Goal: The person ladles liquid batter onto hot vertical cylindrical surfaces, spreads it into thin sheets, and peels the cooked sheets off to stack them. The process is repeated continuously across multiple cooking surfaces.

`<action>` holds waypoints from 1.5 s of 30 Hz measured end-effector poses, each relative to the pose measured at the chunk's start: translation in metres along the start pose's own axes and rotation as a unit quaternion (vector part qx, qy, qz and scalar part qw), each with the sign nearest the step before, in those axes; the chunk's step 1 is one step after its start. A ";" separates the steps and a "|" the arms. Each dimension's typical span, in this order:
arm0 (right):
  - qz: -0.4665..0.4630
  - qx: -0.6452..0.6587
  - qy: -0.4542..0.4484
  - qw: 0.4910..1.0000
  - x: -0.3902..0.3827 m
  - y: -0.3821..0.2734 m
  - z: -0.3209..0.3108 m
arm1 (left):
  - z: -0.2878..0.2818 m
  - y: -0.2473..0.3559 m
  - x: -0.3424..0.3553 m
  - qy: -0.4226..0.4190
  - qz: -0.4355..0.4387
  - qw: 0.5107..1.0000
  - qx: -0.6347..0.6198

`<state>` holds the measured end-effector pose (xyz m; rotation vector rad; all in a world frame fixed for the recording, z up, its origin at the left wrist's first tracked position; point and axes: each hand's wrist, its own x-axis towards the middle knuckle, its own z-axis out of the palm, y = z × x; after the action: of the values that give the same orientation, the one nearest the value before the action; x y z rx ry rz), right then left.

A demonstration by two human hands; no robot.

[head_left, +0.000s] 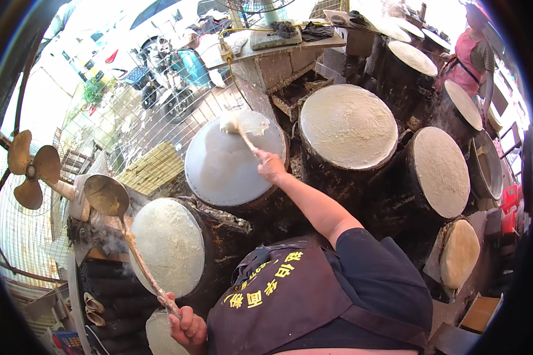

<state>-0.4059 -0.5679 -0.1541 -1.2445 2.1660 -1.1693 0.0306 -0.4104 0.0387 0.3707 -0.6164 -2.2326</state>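
My right hand (pixel 271 165) is closed on a pale stick tool (pixel 246 139), whose batter-coated head rests at the back of a round griddle (pixel 216 165) with a small patch of pale batter on it. My left hand (pixel 186 325) grips the long, crusted handle of a ladle (pixel 105 195), its dark bowl raised beside the griddle at the left (pixel 166 248), which is covered in pale batter. To the right, a batter-covered griddle (pixel 346 127) and another (pixel 441 171) sit on blackened drums.
A rusty fan (pixel 32 168) and wire fence stand at left, with a parked scooter (pixel 160 71) beyond. A cluttered ledge (pixel 314 41) runs behind. Several more drum griddles (pixel 411 58) reach rightward toward a person in a pink apron (pixel 462 65). A flatbread (pixel 459 254) sits at lower right.
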 end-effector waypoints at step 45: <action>-0.158 -0.062 -0.320 0.932 0.105 -0.009 -0.030 | 0.109 -0.116 0.018 0.150 0.206 0.962 0.094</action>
<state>-0.4768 -0.6443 -0.1214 -1.7757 1.6046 -0.5977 -0.1003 -0.3226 0.0673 0.6058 -0.6718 -1.6861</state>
